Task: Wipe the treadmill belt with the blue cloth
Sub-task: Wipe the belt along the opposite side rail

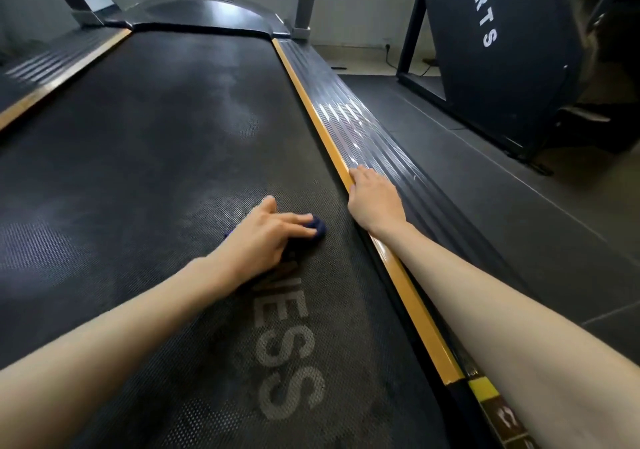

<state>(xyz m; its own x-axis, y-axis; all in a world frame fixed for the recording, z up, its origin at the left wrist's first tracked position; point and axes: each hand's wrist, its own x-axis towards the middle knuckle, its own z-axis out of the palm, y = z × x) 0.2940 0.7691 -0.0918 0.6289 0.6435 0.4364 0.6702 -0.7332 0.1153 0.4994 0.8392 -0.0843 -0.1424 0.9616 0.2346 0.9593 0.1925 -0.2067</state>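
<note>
The black textured treadmill belt (166,143) fills the middle of the view, with dusty grey patches and pale lettering near me. My left hand (259,240) presses a bunched dark blue cloth (318,228) flat onto the belt, fingers stretched over it; most of the cloth is hidden under the palm. My right hand (374,199) rests palm down on the right side rail (391,157), fingers lying over its orange edge strip (311,102).
A matching ribbed rail (52,64) runs along the left. The motor cover (204,12) and two uprights close the far end. Another dark exercise machine (502,50) stands on the rubber floor (519,206) to the right.
</note>
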